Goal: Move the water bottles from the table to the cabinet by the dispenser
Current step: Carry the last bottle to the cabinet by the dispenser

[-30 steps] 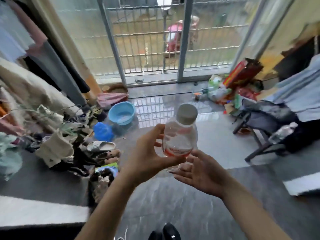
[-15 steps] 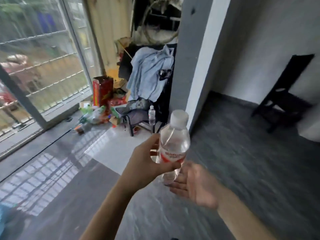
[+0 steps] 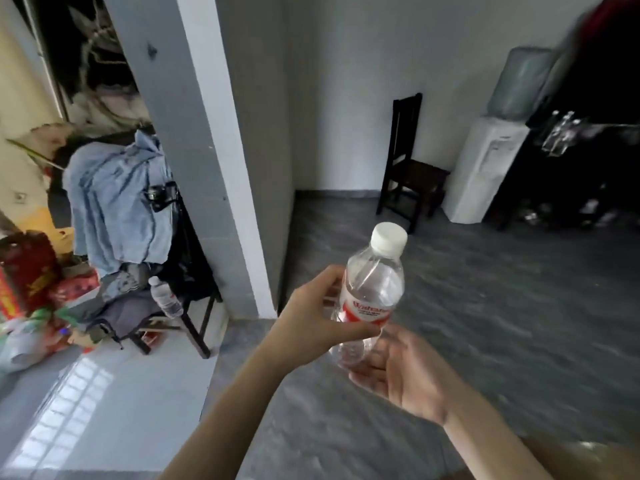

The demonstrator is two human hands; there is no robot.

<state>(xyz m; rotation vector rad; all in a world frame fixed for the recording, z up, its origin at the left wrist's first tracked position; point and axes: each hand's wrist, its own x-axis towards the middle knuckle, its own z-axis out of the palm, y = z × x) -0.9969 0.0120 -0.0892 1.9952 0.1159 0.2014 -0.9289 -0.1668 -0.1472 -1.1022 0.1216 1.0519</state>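
Head view: I see left hand [image 3: 313,323] gripping water bottle [image 3: 372,292] at label, fingers curled round it, mid-air above floor. Right hand [image 3: 403,374] cupped under base, fingers relaxed. Dispenser [image 3: 485,168] far right; blurred bottles [image 3: 561,136] possibly on dark cabinet [image 3: 568,188].

Person, two arms in view from the near edge.
Left hand [image 3: 313,320]: bare, no ring, watch or band visible; forearm bare, no sleeve showing to the frame edge.
Right hand [image 3: 403,374]: bare, no ring visible; wrist and forearm bare, no sleeve showing.
Both arms slender.
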